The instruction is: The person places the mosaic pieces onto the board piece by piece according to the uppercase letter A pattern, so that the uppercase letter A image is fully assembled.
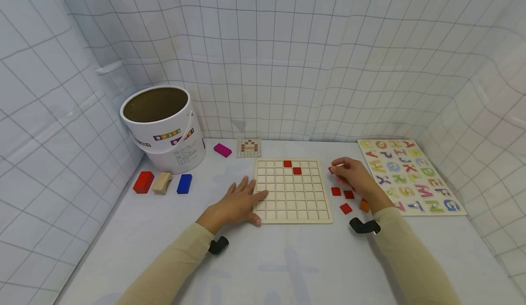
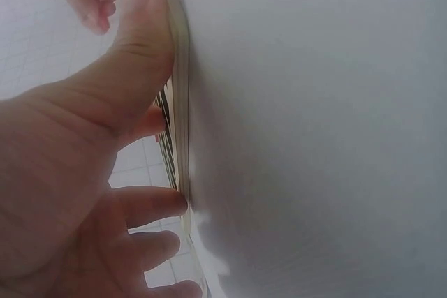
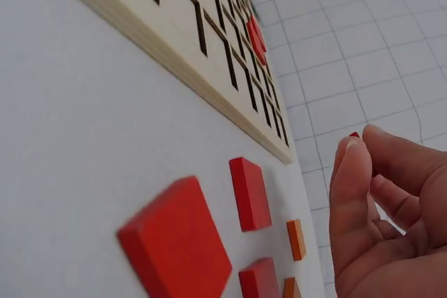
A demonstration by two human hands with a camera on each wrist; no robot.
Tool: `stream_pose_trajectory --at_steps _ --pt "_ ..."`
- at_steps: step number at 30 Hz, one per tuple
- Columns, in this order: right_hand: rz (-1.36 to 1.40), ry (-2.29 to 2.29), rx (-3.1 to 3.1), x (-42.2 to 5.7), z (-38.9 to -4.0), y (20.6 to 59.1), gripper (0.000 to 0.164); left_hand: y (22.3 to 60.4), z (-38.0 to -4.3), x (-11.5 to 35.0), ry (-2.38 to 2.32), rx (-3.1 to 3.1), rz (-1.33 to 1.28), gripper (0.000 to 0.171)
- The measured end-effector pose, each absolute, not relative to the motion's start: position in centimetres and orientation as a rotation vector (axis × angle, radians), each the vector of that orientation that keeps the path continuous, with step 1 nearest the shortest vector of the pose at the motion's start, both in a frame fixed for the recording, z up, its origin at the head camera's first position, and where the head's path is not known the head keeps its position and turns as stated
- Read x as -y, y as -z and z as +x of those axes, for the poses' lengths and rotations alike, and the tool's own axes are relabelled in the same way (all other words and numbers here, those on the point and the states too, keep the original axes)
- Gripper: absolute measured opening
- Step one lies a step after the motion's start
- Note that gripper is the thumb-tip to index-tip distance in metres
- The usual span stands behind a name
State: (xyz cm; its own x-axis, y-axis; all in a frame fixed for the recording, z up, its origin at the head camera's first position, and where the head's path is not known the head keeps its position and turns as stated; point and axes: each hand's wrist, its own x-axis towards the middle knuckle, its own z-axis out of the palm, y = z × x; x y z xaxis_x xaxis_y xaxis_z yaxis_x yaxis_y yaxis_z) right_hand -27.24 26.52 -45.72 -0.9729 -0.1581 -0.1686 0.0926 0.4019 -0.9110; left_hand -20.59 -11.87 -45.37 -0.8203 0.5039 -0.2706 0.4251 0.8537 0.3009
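Observation:
A square wooden grid board [image 1: 296,221] lies on the white table, with two red tiles set in its upper cells, one of them a red tile [image 1: 297,170] lower and to the right. My left hand [image 1: 235,205] rests with spread fingers along the board's left side, the thumb at its lower left corner. To the right of the board, my right hand [image 1: 356,177] pinches a small red tile [image 1: 330,170] between thumb and fingertip; in the right wrist view, only a sliver of it shows. Below that hand lie several loose red tiles [image 1: 346,208] and an orange tile [image 1: 364,206].
An alphabet board [image 1: 411,177] lies at the right. Behind the grid board is a pattern card [image 1: 249,148]. A white bucket [image 1: 176,154] stands at the back left, near a red block [image 1: 144,182], a wooden arch [image 1: 162,183], a blue block [image 1: 184,183] and a magenta block [image 1: 223,150].

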Motion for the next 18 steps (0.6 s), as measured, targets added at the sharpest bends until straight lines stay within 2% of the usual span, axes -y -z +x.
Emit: stream_pose_trajectory --at_steps 6,18 --pt "0.017 1.779 -2.210 -24.2 -27.8 46.2 0.045 45.5 -20.6 12.0 -0.339 -2.688 0.691 0.093" --pt "-0.146 1.374 -2.460 -20.2 -27.6 46.3 0.031 45.6 -20.7 12.0 -0.339 -2.675 0.701 0.092"
